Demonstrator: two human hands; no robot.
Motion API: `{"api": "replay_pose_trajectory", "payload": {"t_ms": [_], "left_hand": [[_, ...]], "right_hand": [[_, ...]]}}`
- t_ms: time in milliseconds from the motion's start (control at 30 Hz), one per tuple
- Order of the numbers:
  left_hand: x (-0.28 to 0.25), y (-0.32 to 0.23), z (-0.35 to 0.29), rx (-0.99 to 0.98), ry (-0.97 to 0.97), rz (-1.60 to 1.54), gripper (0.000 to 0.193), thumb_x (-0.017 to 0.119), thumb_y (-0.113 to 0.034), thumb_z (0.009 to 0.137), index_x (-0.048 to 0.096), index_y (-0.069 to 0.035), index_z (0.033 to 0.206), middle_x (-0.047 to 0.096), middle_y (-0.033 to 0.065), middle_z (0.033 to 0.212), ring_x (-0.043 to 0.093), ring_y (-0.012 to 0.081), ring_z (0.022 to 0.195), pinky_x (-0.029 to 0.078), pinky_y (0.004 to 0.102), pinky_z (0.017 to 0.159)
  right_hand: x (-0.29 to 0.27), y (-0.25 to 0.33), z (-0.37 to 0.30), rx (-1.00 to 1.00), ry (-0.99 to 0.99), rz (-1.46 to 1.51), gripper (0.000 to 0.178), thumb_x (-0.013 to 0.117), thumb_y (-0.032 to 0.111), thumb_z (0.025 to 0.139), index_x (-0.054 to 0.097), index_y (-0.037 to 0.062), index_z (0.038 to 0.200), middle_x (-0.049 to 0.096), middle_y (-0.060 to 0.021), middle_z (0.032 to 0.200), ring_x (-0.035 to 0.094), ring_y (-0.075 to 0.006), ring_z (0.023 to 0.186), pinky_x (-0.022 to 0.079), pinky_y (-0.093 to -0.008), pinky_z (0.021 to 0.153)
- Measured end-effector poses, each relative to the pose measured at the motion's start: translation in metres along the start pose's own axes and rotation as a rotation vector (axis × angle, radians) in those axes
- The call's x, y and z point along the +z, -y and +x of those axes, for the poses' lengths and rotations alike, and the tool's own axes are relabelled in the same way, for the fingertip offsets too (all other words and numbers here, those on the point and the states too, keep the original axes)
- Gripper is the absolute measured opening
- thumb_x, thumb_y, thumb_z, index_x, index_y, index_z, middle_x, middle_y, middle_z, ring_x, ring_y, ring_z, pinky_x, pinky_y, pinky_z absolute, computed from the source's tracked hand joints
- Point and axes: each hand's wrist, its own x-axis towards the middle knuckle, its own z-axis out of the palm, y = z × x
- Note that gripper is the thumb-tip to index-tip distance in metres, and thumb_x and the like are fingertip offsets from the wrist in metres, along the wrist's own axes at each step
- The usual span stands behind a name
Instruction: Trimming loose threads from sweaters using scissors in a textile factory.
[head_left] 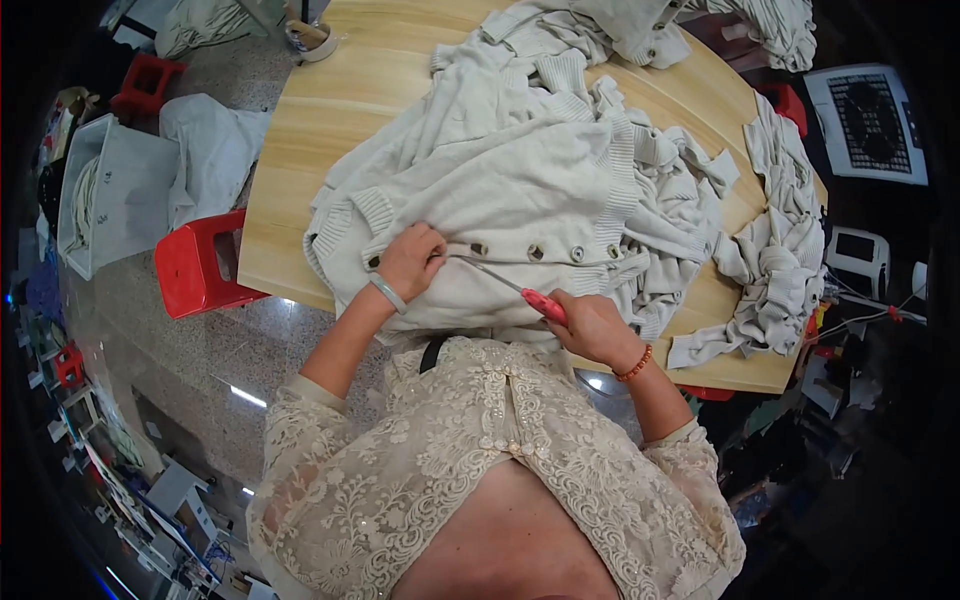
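A pale cream knitted cardigan [510, 195] is spread in front of me, its row of dark buttons running across the near side. My left hand [412, 258] is closed on the button band, its fingers bent and pressed into the knit. In my right hand [590, 328] is a red-handled tool [543, 304] with a thin metal shaft. The shaft reaches left over the band toward my left fingertips. Its tip is too small to make out, so I cannot tell whether it goes into the fabric.
More cream knitwear [775, 270] lies along the right side of the wooden table [300, 130]. A small round container [312, 42] sits at the far left edge. To the left are a red stool [200, 265] and a pale bin [125, 190] holding fabric.
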Motion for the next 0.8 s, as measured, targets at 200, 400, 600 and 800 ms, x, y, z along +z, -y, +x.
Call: {"api": "replay_pose_trajectory", "payload": {"t_ms": [200,400,600,800], "left_hand": [[-0.013,-0.013,0.012,0.128,0.078,0.024,0.021,0.068,-0.002,0.069,0.058,-0.006,0.087,0.055,0.0099,0.085,0.053,0.0318,0.084,0.043,0.041,0.072],[0.038,-0.045,0.036,0.154,0.014,0.02,0.025,0.071,-0.003,0.07,0.058,-0.006,0.091,0.055,0.0112,0.086,0.056,0.0308,0.083,0.047,0.0376,0.072],[0.032,-0.026,0.046,0.057,0.197,-0.14,0.015,0.068,-0.001,0.071,0.058,-0.005,0.081,0.055,0.0094,0.079,0.054,0.0297,0.076,0.044,0.0383,0.068],[0.041,-0.071,0.057,0.26,0.07,0.109,0.022,0.071,-0.006,0.071,0.06,-0.006,0.09,0.057,0.0103,0.089,0.054,0.0306,0.086,0.043,0.0393,0.075]], "right_hand": [[0.015,0.0,-0.003,-0.082,-0.109,0.171,0.024,0.063,0.022,0.084,0.057,0.0086,0.104,0.063,-0.0165,0.076,0.061,-0.0377,0.072,0.046,-0.0452,0.063],[0.007,-0.032,-0.036,0.072,-0.184,0.16,0.023,0.063,0.022,0.086,0.056,0.0084,0.103,0.063,-0.0162,0.075,0.061,-0.0375,0.071,0.045,-0.0455,0.062],[0.018,-0.03,-0.038,0.106,-0.092,0.074,0.024,0.064,0.024,0.084,0.056,0.0086,0.1,0.062,-0.0162,0.071,0.06,-0.0384,0.069,0.046,-0.0476,0.063],[0.028,-0.051,-0.06,0.121,-0.304,0.27,0.02,0.064,0.019,0.084,0.056,0.0084,0.1,0.063,-0.0166,0.085,0.061,-0.0352,0.081,0.047,-0.0437,0.068]]}}
